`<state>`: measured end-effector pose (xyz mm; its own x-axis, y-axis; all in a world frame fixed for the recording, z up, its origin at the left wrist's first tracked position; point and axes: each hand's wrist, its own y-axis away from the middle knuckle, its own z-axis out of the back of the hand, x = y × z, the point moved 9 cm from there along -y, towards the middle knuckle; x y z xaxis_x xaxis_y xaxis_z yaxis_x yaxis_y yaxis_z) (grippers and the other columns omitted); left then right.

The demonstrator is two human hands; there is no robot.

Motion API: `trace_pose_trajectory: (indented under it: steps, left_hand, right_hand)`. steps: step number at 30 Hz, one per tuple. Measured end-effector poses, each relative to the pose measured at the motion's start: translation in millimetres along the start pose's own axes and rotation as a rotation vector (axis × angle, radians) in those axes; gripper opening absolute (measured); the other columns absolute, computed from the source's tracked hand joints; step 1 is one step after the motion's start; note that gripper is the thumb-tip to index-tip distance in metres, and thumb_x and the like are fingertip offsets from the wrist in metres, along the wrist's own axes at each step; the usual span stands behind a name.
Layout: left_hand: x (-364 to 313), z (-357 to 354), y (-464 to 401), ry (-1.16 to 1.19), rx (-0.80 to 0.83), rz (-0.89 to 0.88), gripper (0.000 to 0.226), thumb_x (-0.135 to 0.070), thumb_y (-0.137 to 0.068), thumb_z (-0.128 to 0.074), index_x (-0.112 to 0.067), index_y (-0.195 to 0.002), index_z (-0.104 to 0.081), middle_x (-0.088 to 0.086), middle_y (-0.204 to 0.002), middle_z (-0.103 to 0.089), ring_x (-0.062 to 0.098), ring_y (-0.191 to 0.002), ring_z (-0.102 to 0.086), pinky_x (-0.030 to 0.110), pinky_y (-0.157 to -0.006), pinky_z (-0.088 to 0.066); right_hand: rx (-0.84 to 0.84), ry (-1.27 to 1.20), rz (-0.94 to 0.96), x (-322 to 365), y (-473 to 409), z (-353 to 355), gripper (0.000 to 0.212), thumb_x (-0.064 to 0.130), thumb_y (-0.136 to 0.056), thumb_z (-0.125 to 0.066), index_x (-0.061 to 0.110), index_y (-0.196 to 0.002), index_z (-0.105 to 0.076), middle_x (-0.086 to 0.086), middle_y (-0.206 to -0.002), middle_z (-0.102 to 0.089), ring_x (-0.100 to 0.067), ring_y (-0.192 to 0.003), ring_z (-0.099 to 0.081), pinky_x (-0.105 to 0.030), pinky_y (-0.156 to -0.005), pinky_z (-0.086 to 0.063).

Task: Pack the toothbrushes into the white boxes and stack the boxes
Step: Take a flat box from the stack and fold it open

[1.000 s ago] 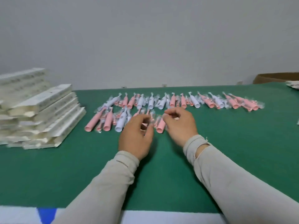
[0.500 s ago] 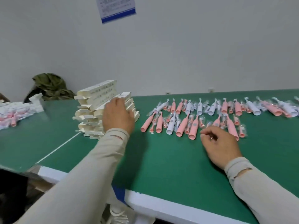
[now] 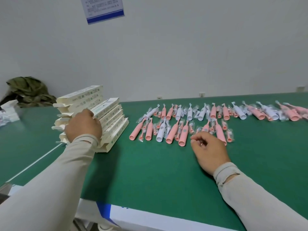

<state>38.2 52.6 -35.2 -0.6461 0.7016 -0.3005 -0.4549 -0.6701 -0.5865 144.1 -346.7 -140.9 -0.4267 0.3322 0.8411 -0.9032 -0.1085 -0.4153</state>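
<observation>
A stack of long white boxes [image 3: 113, 120] stands on the left of the green table [image 3: 150, 172]. My left hand [image 3: 83, 125] lies on the near end of the stack, its fingers curled over a white box [image 3: 108, 105] on top; the fingertips are hidden. Two rows of pink and white toothbrushes [image 3: 183, 135] with small wrapped brush heads lie across the middle, the back row [image 3: 213, 111] running off to the right. My right hand [image 3: 210, 149] rests on the table just in front of the near row, fingers loosely curled, holding nothing that I can see.
A green cloth bundle [image 3: 28, 92] and some white packets [image 3: 8, 110] sit at the far left. A printed notice [image 3: 105, 9] hangs on the wall behind. The table's white front edge [image 3: 150, 219] runs close below my forearms.
My view has swung left. My left hand left the toothbrushes and went to the box stack, where it now curls over a top box. My right hand has stayed by the near row.
</observation>
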Motion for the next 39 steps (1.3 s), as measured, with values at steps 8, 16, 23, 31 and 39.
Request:
trace_pose_trajectory:
  steps: [8, 16, 23, 31, 39]
  left_hand:
    - [7.1, -13.2, 3.2, 0.011, 0.072, 0.042, 0.023, -0.022, -0.095, -0.050, -0.026, -0.111, -0.067, 0.010, -0.097, -0.068, 0.038, -0.089, -0.061, 0.043, -0.078, -0.052]
    - [-35.5, 44.3, 29.2, 0.484, -0.202, 0.021, 0.022, -0.033, -0.088, -0.048, -0.019, -0.086, -0.065, 0.003, -0.089, -0.065, 0.030, -0.085, -0.059, 0.040, -0.074, -0.048]
    - [-172.6, 63.4, 151.2, 0.897, -0.222, -0.514, 0.008, -0.019, -0.087, -0.061, -0.021, -0.079, -0.058, -0.008, -0.077, -0.055, 0.014, -0.071, -0.047, 0.030, -0.066, -0.038]
    - [-271.5, 16.9, 229.3, 0.960, 0.013, -0.975, 0.014, -0.023, -0.094, -0.055, -0.014, -0.099, -0.066, -0.002, -0.093, -0.062, 0.015, -0.081, -0.056, 0.033, -0.069, -0.050]
    - [-255.7, -81.5, 193.0, 1.778, 1.008, 0.072, 0.028, -0.053, -0.096, -0.053, -0.035, -0.108, -0.071, -0.003, -0.097, -0.074, 0.020, -0.092, -0.066, 0.035, -0.079, -0.055]
  right_hand:
    - [-0.001, -0.011, -0.025, -1.2, -0.5, 1.2, 0.020, 0.017, -0.088, -0.066, 0.032, -0.075, -0.065, 0.011, -0.074, -0.065, -0.014, -0.071, -0.061, -0.026, -0.066, -0.052]
    - [-0.008, -0.062, -0.023, 4.1, 0.0, 4.5, 0.019, 0.016, -0.089, -0.066, 0.031, -0.077, -0.066, 0.011, -0.072, -0.065, -0.003, -0.062, -0.055, -0.016, -0.058, -0.049]
    - [0.151, -0.818, -0.238, 6.2, -7.7, 5.3, 0.036, 0.054, -0.088, -0.059, 0.026, -0.108, -0.069, -0.002, -0.104, -0.076, -0.015, -0.088, -0.072, -0.031, -0.067, -0.056]
    - [-0.299, -1.080, -0.431, -36.6, -21.7, 63.7, 0.020, 0.016, -0.098, -0.050, 0.009, -0.094, -0.068, -0.011, -0.083, -0.072, -0.028, -0.069, -0.063, -0.035, -0.057, -0.046]
    - [0.028, -0.769, -0.358, -32.1, -19.9, 24.4, 0.022, 0.027, -0.094, -0.062, 0.011, -0.105, -0.072, -0.007, -0.103, -0.077, -0.024, -0.088, -0.073, -0.032, -0.067, -0.056]
